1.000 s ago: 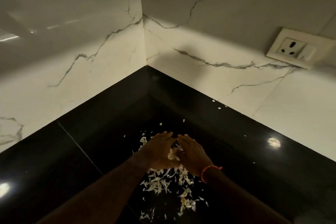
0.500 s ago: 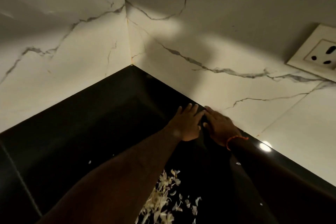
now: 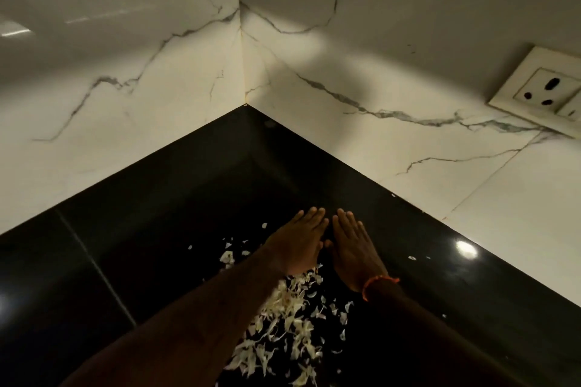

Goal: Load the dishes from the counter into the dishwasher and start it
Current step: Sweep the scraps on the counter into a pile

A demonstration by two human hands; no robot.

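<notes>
Currently, my left hand (image 3: pixel 298 245) and right hand (image 3: pixel 355 248) lie flat and side by side on the black desk (image 3: pixel 157 229), fingers (image 3: pixel 311 217) stretched straight and pressed together, holding nothing, palms down, thumbs nearly touching. Behind the fingertips, toward my wrists, pale peelings (image 3: pixel 283 324) lie scattered in a loose drift across the dark stone; a few stray flakes sit just left of the left fingers, and one or two lie out to the right, near a bright lamp reflection. An orange thread band (image 3: pixel 379 284) circles the right wrist.

Ahead of the fingers the desk runs bare into the corner where two marble-veined wall panels (image 3: pixel 157 88) meet. Farther right, up on the wall, a white socket plate (image 3: pixel 540 94) is fixed.

By my reading, the step in hand is clearing scraps, not loading. To do it well I would keep both palm edges low against the stone, close the gap between the hands, and draw the peelings toward me in one slow sweep so light flakes do not skip under the fingers or off the edge.

No dishes, no dishwasher and no container of any kind appear in view; the task's things lie somewhere outside this frame, and loading looks not yet begun.
</notes>
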